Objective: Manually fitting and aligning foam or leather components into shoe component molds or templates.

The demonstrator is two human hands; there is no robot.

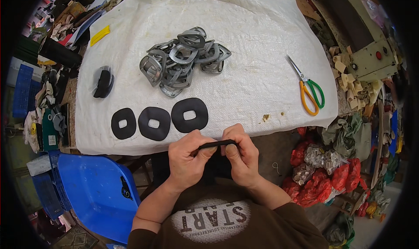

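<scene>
In front of my chest, just off the near edge of the table, I hold a thin black pad (218,143) seen edge-on. My left hand (188,157) pinches one end of it and my right hand (242,159) the other, thumbs on the near side. Beyond my left hand, three black rounded pads, a left one (116,118), a middle one (163,126) and a right one (200,113), lie flat in a row, each with a squarish hole. Behind them a heap of grey ring-shaped frames (174,67) is piled on the white sheet (257,35).
Scissors (309,91) with orange and green handles lie at the right. A black bundle (104,83) in clear wrap and a yellow strip (100,35) lie left. A blue tub (80,196) holding a black piece stands lower left; red bags (314,190) sit lower right.
</scene>
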